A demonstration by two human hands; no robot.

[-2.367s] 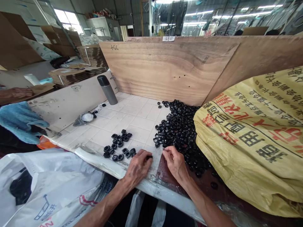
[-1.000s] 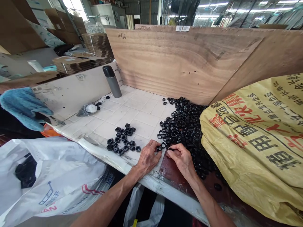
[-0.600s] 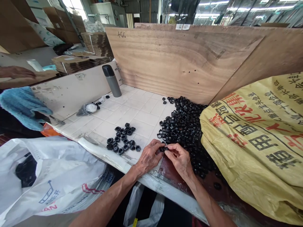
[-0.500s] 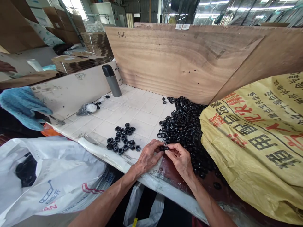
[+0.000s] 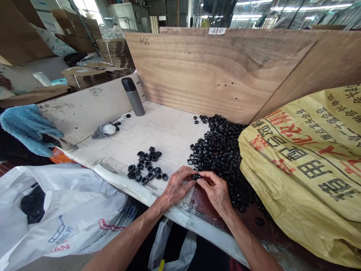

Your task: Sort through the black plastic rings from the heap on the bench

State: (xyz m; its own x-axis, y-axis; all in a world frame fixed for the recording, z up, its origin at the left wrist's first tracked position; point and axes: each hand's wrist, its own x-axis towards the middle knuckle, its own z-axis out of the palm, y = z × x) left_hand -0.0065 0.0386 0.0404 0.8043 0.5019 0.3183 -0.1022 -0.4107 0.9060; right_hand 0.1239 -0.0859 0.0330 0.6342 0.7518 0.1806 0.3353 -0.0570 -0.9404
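Note:
Close to the table's front edge, my left hand [image 5: 178, 185] and my right hand [image 5: 216, 188] meet, both pinching a small black part [image 5: 196, 176] between their fingertips. Just behind and right of them spreads a large heap of black ring-shaped parts [image 5: 218, 146]. A smaller group of similar black parts [image 5: 147, 165] lies on the white table [image 5: 169, 126] to the left of my left hand. The underside of the held part is hidden by my fingers.
A yellow printed sack [image 5: 304, 169] lies at the right. A grey flask [image 5: 134, 97] and a small plastic bag [image 5: 104, 130] stand farther back left. Behind rises a wooden board [image 5: 214, 67]. A white sack [image 5: 76, 210] and blue cloth [image 5: 28, 126] are at left.
My hands have barely moved; the black part between the fingertips has turned slightly. The view has shifted a little.

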